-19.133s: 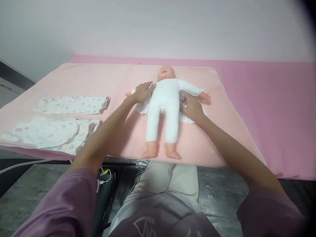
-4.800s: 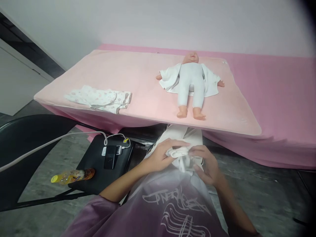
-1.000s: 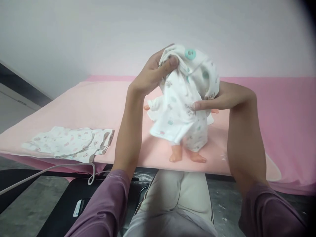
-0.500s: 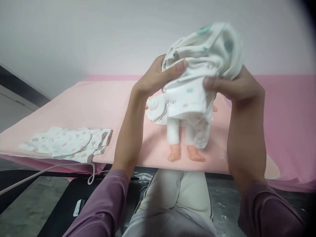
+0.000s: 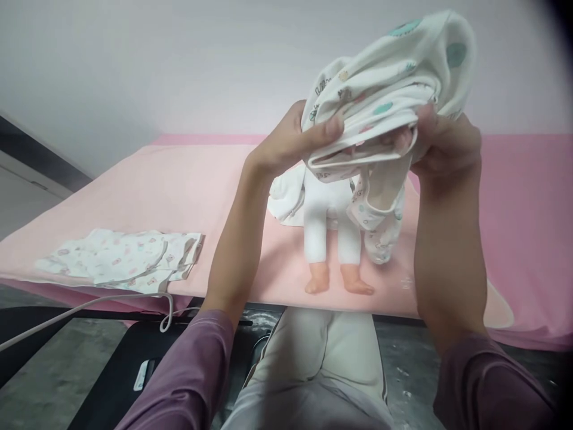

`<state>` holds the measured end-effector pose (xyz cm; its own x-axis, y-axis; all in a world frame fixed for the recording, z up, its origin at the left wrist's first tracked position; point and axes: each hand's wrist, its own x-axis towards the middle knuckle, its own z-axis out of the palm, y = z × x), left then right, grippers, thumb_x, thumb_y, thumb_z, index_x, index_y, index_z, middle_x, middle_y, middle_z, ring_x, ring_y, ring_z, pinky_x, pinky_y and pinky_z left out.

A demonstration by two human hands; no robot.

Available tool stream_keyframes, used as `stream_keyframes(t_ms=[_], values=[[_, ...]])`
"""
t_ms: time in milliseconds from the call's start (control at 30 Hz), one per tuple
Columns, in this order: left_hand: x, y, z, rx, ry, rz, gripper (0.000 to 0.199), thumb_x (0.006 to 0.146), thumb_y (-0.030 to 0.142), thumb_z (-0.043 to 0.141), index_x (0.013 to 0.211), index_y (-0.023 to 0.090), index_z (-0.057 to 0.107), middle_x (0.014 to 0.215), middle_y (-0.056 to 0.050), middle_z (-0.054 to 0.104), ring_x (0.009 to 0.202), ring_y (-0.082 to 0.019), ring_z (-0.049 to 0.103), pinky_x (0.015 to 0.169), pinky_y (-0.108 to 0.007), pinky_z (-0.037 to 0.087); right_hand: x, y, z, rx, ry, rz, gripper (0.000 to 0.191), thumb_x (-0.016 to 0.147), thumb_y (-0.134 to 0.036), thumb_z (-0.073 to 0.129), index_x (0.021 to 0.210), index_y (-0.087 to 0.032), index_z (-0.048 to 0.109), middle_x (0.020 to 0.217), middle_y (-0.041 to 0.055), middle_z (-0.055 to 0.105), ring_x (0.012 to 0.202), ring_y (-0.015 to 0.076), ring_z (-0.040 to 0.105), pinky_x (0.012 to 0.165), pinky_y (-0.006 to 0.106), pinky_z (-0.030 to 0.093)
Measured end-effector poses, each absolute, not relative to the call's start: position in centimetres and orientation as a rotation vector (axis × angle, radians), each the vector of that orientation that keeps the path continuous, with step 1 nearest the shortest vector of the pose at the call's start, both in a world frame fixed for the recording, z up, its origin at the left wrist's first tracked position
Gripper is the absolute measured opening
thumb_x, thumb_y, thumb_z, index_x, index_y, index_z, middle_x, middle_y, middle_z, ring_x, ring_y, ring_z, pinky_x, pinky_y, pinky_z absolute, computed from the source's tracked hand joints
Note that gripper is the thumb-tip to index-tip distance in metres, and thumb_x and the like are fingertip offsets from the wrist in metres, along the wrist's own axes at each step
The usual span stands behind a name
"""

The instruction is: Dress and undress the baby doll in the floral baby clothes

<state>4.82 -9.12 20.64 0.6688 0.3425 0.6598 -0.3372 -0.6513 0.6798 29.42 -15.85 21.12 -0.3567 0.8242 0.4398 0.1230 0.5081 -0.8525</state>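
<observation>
Both hands hold up a bunched white baby garment [image 5: 385, 89] with green and pink prints. My left hand [image 5: 299, 137] grips its left edge, the thumb pressed on the cloth and the fingers behind it. My right hand [image 5: 447, 137] pinches the other side, with some fingertips showing inside the gathered opening. A loose part of the garment hangs below the right hand. Under it on the bed lies a baby doll [image 5: 332, 209] with white legs and bare feet toward me. White clothing is spread beside the doll; its head and upper body are hidden by the held garment.
Folded printed baby clothes [image 5: 129, 257] lie at the left on the pink covered table [image 5: 224, 179]. A white cable [image 5: 89, 307] runs along the near left edge. A black surface [image 5: 107, 376] with a small white object [image 5: 141, 375] is below. A pale wall stands behind.
The garment has risen and shifted right, and its gathered opening now shows. My right hand has moved up and right, uncovering more of the doll's legs.
</observation>
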Motion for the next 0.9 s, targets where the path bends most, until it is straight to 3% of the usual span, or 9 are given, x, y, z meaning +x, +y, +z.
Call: stream_keyframes(t_ms=[100,200,267,333,400,433,567,700,900], values=[[4.6,-8.4,20.3,2.069,0.082,0.977,0.069,0.074,0.086,0.083,0.102,0.023,0.077,0.088,-0.003,0.071,0.111,-0.030,0.079,0.098,-0.041,0.066,28.4,-15.2,21.3,-0.622,-1.811,1.018,0.041,0.083,-0.065,0.076,0.069,-0.029,0.064,0.074,0.0036,0.067,0.072,0.0246,0.069,0.071,0.042,0.064],[3.9,-8.7,20.0,2.007,0.179,1.079,0.068,0.070,0.078,0.090,0.110,0.025,0.075,0.094,-0.002,0.070,0.127,-0.033,0.075,0.102,-0.044,0.064,27.6,-15.2,21.4,-0.592,-1.821,1.084,0.031,0.083,-0.053,0.078,0.074,-0.027,0.066,0.071,0.0005,0.064,0.063,0.0201,0.061,0.066,0.040,0.061],[3.2,-9.7,19.6,1.978,0.273,1.095,0.061,0.071,0.065,0.096,0.111,0.025,0.075,0.098,-0.003,0.072,0.130,-0.034,0.075,0.102,-0.045,0.065,27.5,-16.0,21.4,-0.659,-1.830,1.045,0.033,0.080,-0.056,0.084,0.089,-0.027,0.070,0.078,-0.0009,0.068,0.076,0.0232,0.069,0.076,0.041,0.064],[2.3,-11.5,18.9,1.970,0.352,1.044,0.057,0.071,0.054,0.100,0.112,0.024,0.075,0.102,-0.004,0.076,0.128,-0.035,0.075,0.103,-0.045,0.066,27.6,-17.3,21.1,-0.767,-1.896,0.999,0.049,0.074,-0.056,0.093,0.109,-0.027,0.073,0.095,0.0002,0.077,0.100,0.0282,0.075,0.092,0.042,0.065],[1.6,-14.0,17.6,1.955,0.418,0.995,0.055,0.075,0.050,0.099,0.117,0.023,0.076,0.109,-0.007,0.080,0.126,-0.036,0.076,0.103,-0.046,0.067,27.5,-19.0,20.5,-0.889,-1.947,0.945,0.063,0.070,-0.053,0.097,0.122,-0.027,0.072,0.110,0.0030,0.080,0.116,0.0325,0.075,0.100,0.044,0.063],[1.3,-15.4,16.8,1.934,0.475,1.001,0.054,0.078,0.050,0.096,0.120,0.022,0.076,0.114,-0.009,0.081,0.126,-0.036,0.077,0.103,-0.046,0.067,27.3,-20.0,20.0,-0.963,-1.949,0.904,0.061,0.072,-0.051,0.096,0.122,-0.025,0.073,0.111,0.0043,0.080,0.117,0.0343,0.074,0.099,0.044,0.063],[0.7,-22.5,12.8,1.768,0.836,1.095,0.044,0.093,0.052,0.082,0.126,0.023,0.076,0.129,-0.010,0.081,0.125,-0.034,0.077,0.105,-0.046,0.066,25.7,-24.7,17.1,-1.248,-1.917,0.646,0.027,0.088,-0.045,0.080,0.101,-0.022,0.074,0.098,0.0056,0.080,0.101,0.0354,0.075,0.083,0.043,0.060],[-0.1,-29.5,9.2,1.695,1.057,0.978,0.037,0.104,0.053,0.067,0.128,0.025,0.075,0.138,-0.008,0.079,0.127,-0.034,0.075,0.108,-0.046,0.062,24.1,-29.6,14.2,-1.401,-2.039,0.664,0.014,0.096,-0.038,0.065,0.099,-0.026,0.072,0.095,0.0046,0.080,0.087,0.0310,0.072,0.076,0.039,0.053],[-0.7,-33.9,5.5,1.845,1.473,0.706,0.030,0.109,0.045,0.054,0.127,0.024,0.065,0.123,-0.010,0.080,0.122,-0.036,0.071,0.114,-0.052,0.047,23.0,-32.2,10.0,-1.568,-2.111,0.763,0.018,0.101,-0.039,0.060,0.101,-0.025,0.071,0.098,0.0052,0.080,0.094,0.0307,0.073,0.079,0.035,0.048]])
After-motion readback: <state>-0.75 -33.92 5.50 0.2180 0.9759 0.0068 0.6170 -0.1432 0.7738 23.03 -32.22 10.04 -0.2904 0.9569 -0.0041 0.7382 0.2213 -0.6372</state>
